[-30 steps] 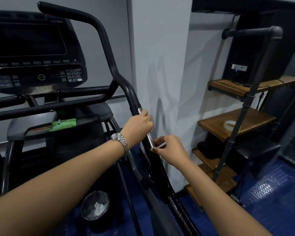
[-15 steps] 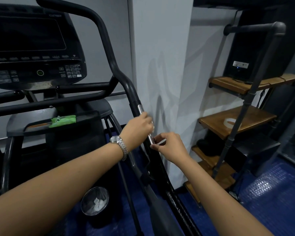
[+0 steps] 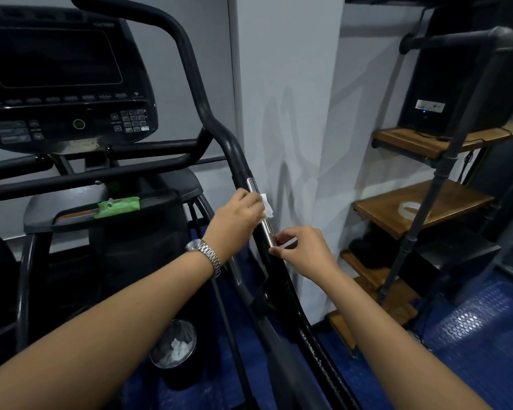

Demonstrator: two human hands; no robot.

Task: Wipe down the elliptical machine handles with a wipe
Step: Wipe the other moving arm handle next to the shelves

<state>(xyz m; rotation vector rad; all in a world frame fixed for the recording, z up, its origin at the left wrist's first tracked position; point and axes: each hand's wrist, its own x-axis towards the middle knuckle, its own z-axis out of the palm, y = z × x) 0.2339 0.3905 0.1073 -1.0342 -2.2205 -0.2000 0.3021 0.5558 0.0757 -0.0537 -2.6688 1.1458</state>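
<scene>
So, the wipe (image 3: 267, 205) is held wrapped against the elliptical's right handle (image 3: 219, 128) by the left hand (image 3: 237, 217). Its fingers are curled round the bar at the silver sensor strip (image 3: 253, 184), and a white corner pokes out on the right. Just below, the same bar is pinched by the right hand (image 3: 304, 251); whether a scrap of wipe is caught there too can't be told. The handle's long axis is slanted, upper end away to the left, lower end toward the floor. The next stroke probably has to be slid along that slant, and the black upper stretch is nearer the left hand.
</scene>
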